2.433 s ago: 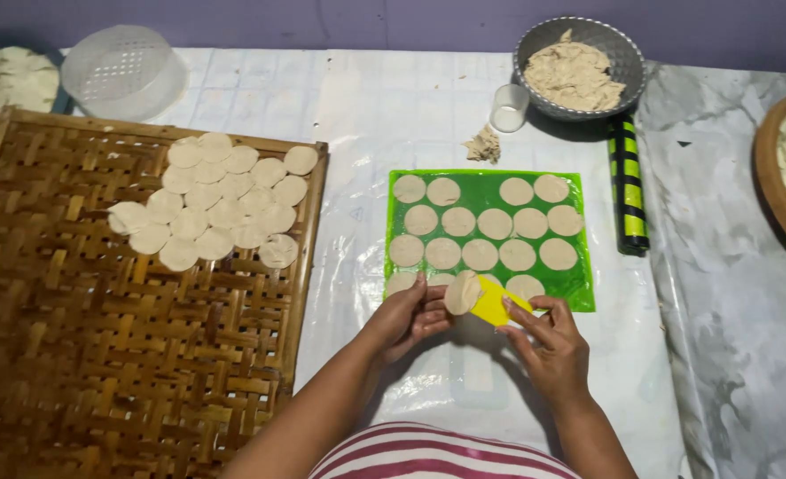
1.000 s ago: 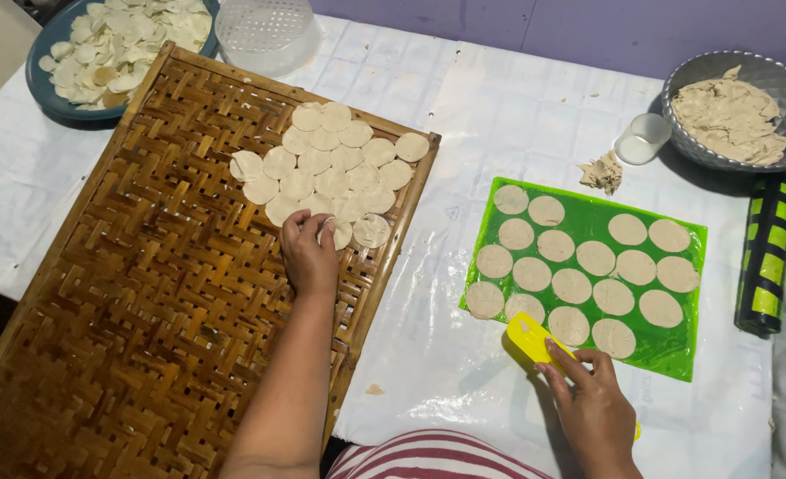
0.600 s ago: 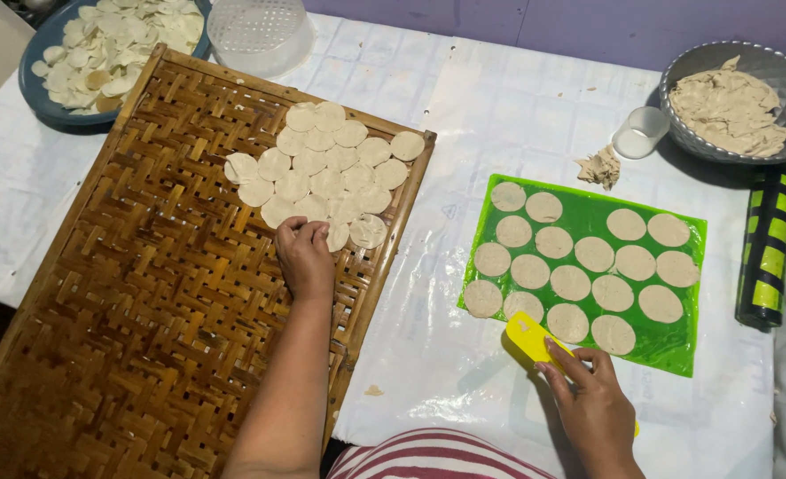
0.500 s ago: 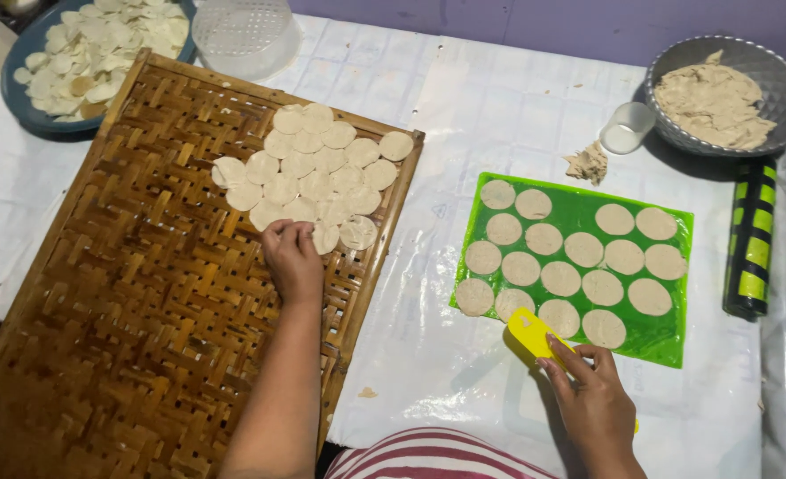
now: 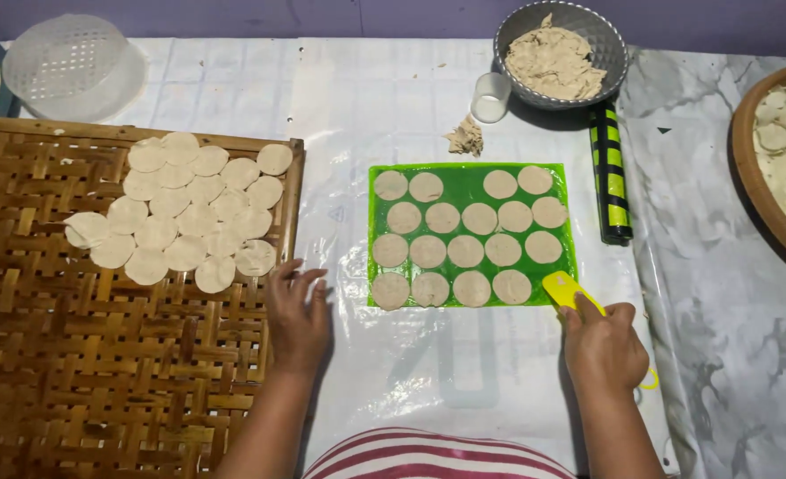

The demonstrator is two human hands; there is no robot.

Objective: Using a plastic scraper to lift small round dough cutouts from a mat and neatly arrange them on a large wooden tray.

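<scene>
My left hand (image 5: 297,312) is empty with fingers spread, hovering at the right edge of the woven bamboo tray (image 5: 74,372), just below a cluster of round dough discs (image 5: 180,213). My right hand (image 5: 601,348) grips a yellow scraper (image 5: 567,290) whose blade touches the lower right corner of the green mat (image 5: 470,176). Several cut dough discs (image 5: 465,250) lie in rows on that mat.
A grey bowl of dough scraps (image 5: 559,55) stands at the back, with a small clear cup (image 5: 490,96) and a dough lump (image 5: 466,137) beside it. A black-and-yellow roller (image 5: 609,173) lies right of the mat. A wooden tray of discs (image 5: 783,160) sits far right; a clear sieve-like container (image 5: 69,64) far left.
My left hand has drawn back from the discs on the bamboo tray toward its right edge, now empty. The right hand keeps the scraper at the mat. The view has shifted right.
</scene>
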